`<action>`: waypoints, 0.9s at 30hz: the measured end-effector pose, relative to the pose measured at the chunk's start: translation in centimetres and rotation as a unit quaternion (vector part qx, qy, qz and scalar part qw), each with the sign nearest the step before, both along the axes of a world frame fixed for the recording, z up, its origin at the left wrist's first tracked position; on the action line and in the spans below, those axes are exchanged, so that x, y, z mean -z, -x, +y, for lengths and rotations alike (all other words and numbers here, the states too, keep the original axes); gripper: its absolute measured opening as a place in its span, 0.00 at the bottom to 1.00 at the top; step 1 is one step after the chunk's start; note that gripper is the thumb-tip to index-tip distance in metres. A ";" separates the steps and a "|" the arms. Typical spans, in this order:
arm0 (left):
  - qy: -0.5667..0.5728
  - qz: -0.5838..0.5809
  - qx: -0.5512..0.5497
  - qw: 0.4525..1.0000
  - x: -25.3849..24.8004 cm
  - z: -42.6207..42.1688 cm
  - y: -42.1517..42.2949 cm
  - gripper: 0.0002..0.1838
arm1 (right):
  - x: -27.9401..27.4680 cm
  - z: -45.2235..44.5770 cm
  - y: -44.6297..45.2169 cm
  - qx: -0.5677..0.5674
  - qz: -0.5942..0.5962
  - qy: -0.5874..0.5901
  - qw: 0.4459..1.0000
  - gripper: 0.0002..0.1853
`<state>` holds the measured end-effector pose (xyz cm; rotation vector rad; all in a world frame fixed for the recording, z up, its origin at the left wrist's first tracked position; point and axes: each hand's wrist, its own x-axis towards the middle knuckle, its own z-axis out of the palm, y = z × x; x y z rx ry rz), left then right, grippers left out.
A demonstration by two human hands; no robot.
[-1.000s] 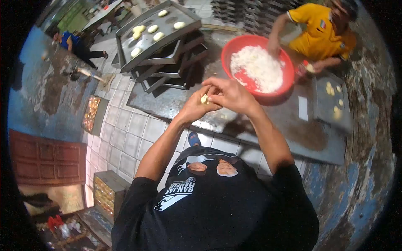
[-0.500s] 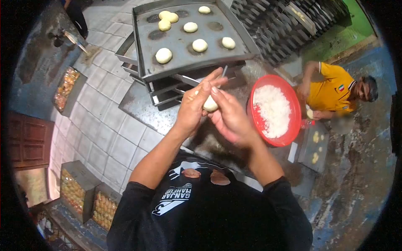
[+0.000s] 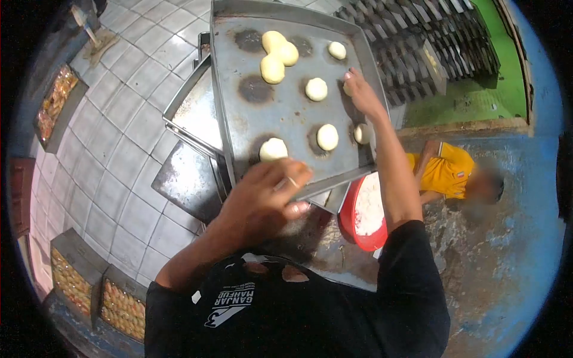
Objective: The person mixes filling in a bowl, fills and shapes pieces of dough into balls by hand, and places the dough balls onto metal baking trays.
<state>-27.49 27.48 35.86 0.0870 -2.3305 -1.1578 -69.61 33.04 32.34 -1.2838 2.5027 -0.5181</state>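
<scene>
My right hand (image 3: 363, 95) reaches over the right side of a metal tray (image 3: 239, 113), its fingers round a dough ball (image 3: 347, 89) that they partly cover. My left hand (image 3: 268, 188) is at the tray's near edge, fingers curled, a ring on one; whether anything is inside them is hidden. Just beyond its fingers lies a round dough ball (image 3: 273, 149). Further pale balls rest on the tray, among them one in the middle (image 3: 316, 89), one nearer me (image 3: 327, 137), and three touching at the far left (image 3: 273, 68).
More trays (image 3: 200, 107) are stacked beneath. A red basin (image 3: 352, 224) of white flour-like stuff stands to the right, near a person in yellow (image 3: 450, 170). Dark racks (image 3: 418, 48) are at the far right. Boxes of packed goods (image 3: 74, 280) sit on the left.
My hands have parted from around the dough ball. My right hand has moved out over the tray, the left to its near edge. The view has shifted towards the tray.
</scene>
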 end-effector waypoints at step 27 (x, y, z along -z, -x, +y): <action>0.002 -0.008 -0.018 1.000 0.3 1.1 -0.8 0.21 | 0.0 -10.9 -17.4 -0.005 0.195 0.066 0.979 0.27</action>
